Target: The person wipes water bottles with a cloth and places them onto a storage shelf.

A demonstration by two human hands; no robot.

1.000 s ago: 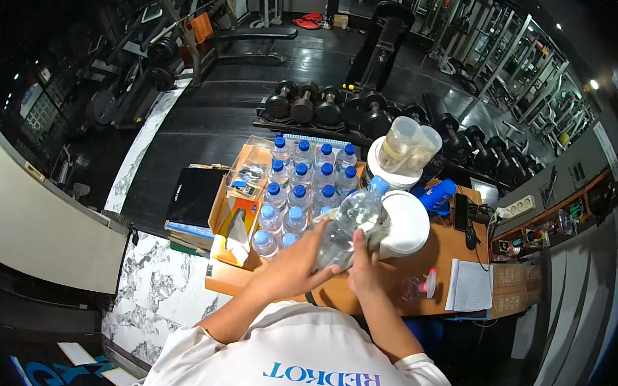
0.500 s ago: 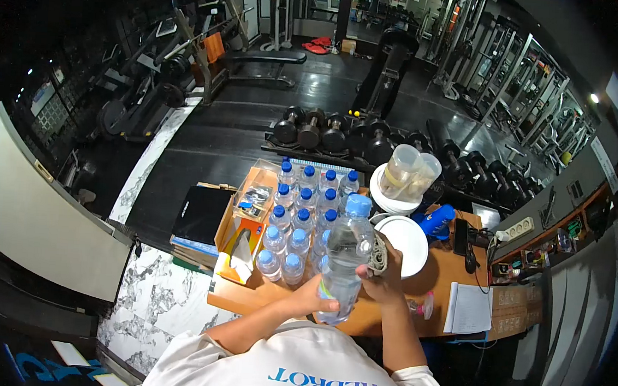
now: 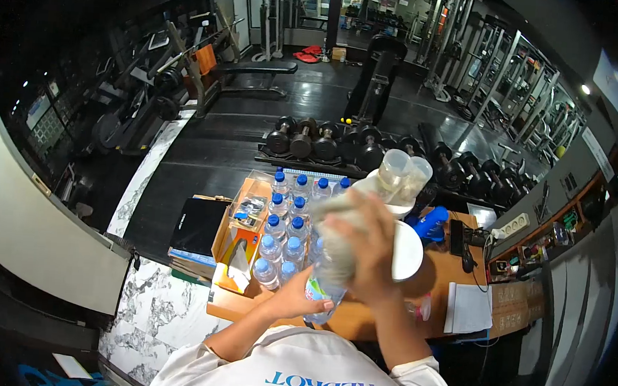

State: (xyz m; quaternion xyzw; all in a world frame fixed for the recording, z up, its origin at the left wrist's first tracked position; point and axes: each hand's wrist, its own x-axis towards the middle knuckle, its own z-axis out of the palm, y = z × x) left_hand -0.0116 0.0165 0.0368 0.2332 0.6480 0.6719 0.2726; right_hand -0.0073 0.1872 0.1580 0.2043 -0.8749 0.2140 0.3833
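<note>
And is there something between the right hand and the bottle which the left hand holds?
Yes, the greyish cloth, held in the right hand over the upper part of the bottle. Nothing visible stands between the left hand and the lower part.

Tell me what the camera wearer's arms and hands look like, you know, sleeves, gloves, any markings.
The left hand and right hand are both ungloved, though the right is blurred. No watch or band shows on either wrist. The forearms are bare below the loose, plain white sleeves of a shirt whose front carries blue-to-purple "REDKOT" lettering.
</note>
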